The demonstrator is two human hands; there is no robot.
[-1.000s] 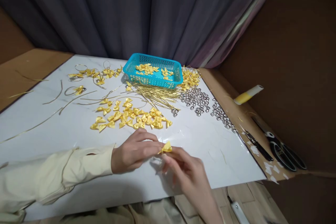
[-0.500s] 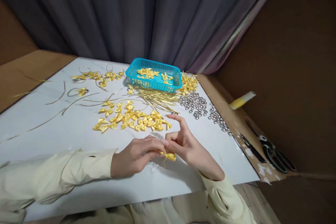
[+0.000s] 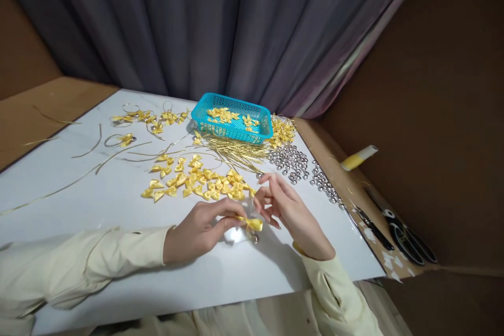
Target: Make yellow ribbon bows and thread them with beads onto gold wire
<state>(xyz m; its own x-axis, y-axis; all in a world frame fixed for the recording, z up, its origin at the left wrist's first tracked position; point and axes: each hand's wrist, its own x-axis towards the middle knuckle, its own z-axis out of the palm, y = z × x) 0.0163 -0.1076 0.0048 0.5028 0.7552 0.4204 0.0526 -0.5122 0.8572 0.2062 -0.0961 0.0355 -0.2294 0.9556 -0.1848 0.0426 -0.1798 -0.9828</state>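
Observation:
My left hand [image 3: 200,228] rests on the white board [image 3: 98,205] and pinches a small yellow satin bow [image 3: 251,223] by its left end. A small silver bell [image 3: 255,240] dangles under the bow, close to the board. My right hand [image 3: 284,208] hovers just right of the bow, thumb and forefinger pinched together above it, seemingly on a thin gold cord too fine to make out. Both forearms wear cream sleeves.
Behind the hands lie a heap of loose yellow bows [image 3: 197,178], a bundle of gold cords [image 3: 236,148], silver bells [image 3: 291,157] and a turquoise basket [image 3: 232,118] holding more bows. Finished bow loops [image 3: 145,118] lie back left. Scissors [image 3: 409,233] and a yellow-white tube [image 3: 358,158] rest on the right.
My right hand has come up from below the bow, passed beside it, and now sits apart to its right with fingers pinched. The bow stayed in my left hand; the bell now shows.

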